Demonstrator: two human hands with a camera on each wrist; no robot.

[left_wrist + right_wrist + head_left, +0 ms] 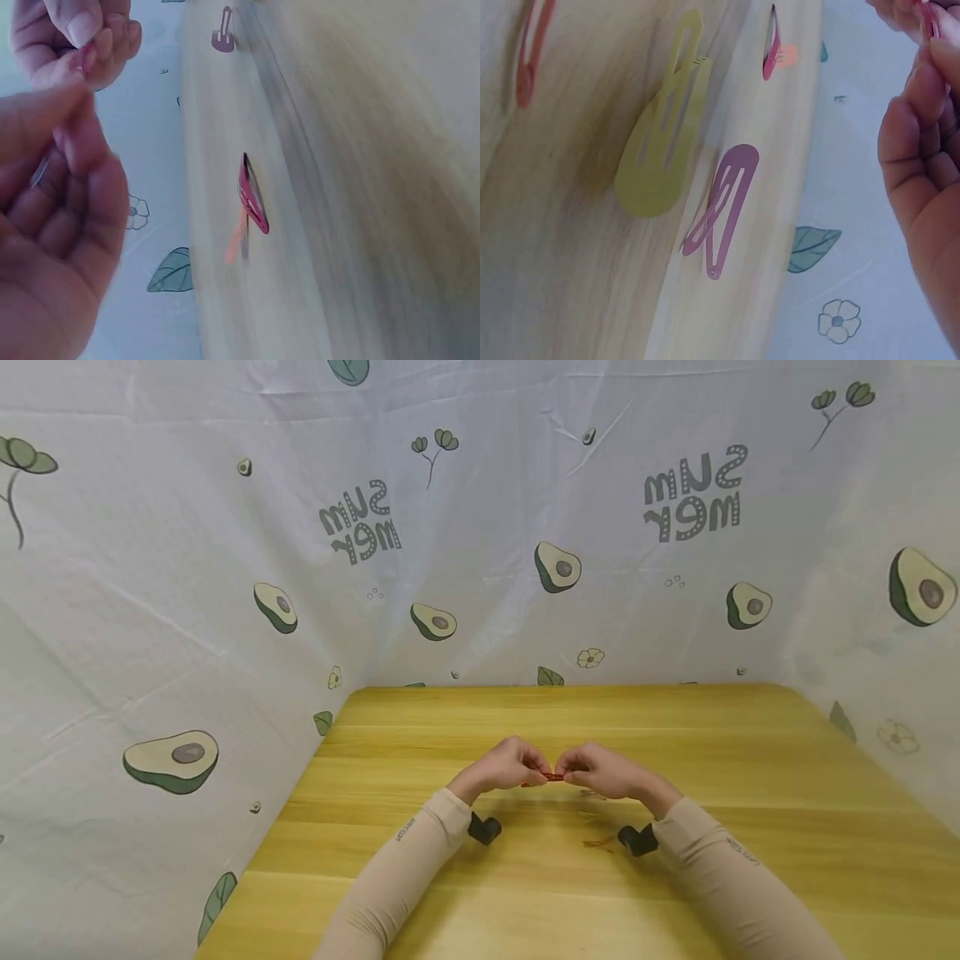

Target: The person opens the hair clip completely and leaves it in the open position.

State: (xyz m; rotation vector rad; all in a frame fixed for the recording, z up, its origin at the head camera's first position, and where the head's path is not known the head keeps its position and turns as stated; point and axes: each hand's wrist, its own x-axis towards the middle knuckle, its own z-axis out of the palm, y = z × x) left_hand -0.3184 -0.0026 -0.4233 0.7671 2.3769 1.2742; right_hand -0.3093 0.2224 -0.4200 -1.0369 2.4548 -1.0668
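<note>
Head view: from my remote seat I see the left hand (513, 766) and right hand (606, 771) arched inward, fingertips nearly meeting, curled fingers pinching a slim red clip (554, 777), five o'clock from centre.

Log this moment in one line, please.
left hand: pinches red clip | right hand: pinches same clip | on table: purple clip, yellow clip
</note>
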